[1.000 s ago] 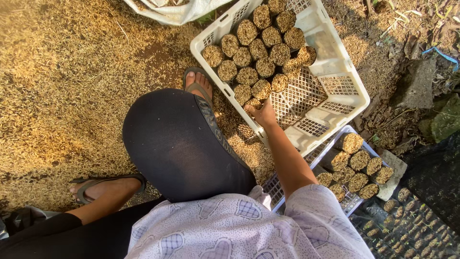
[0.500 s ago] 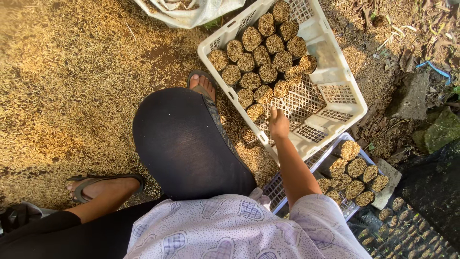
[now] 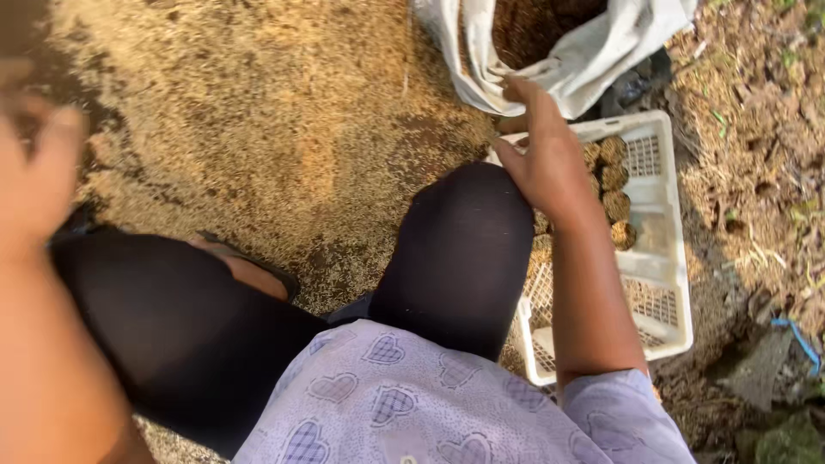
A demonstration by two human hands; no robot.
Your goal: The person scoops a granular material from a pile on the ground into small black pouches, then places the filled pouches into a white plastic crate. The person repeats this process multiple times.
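Person squatting, head view looking down past black-clad knees and a lilac top with heart print. Right hand (image 3: pixel 541 155) stretched forward over the right knee, fingers loosely spread and slightly curled, holding nothing visible; fingertips reach the lower lip of the white sack (image 3: pixel 593 60), touching or just short of it, can't tell which. The sack lies open at top of frame, dark brown fill showing in its mouth. Just beneath and right of the hand sits a white plastic crate (image 3: pixel 666 283) with lattice floor and walls, on the ground beside the right knee. A few round brown fibre plugs (image 3: pixel 614 206) are lined up in the crate's far end, partly hidden behind the wrist and forearm; near end of the crate is bare lattice. Left hand (image 3: pixel 39 163) is raised close to the camera at the far left edge, badly blurred, fingers seem curled but whether it grips anything can't be told. Ground is covered in pale husks (image 3: pixel 258 112), darker damp patch toward the middle. A sandalled foot (image 3: pixel 249 266) shows between the knees. Far right: soil, dry litter, a bit of blue cord (image 3: pixel 799 339).
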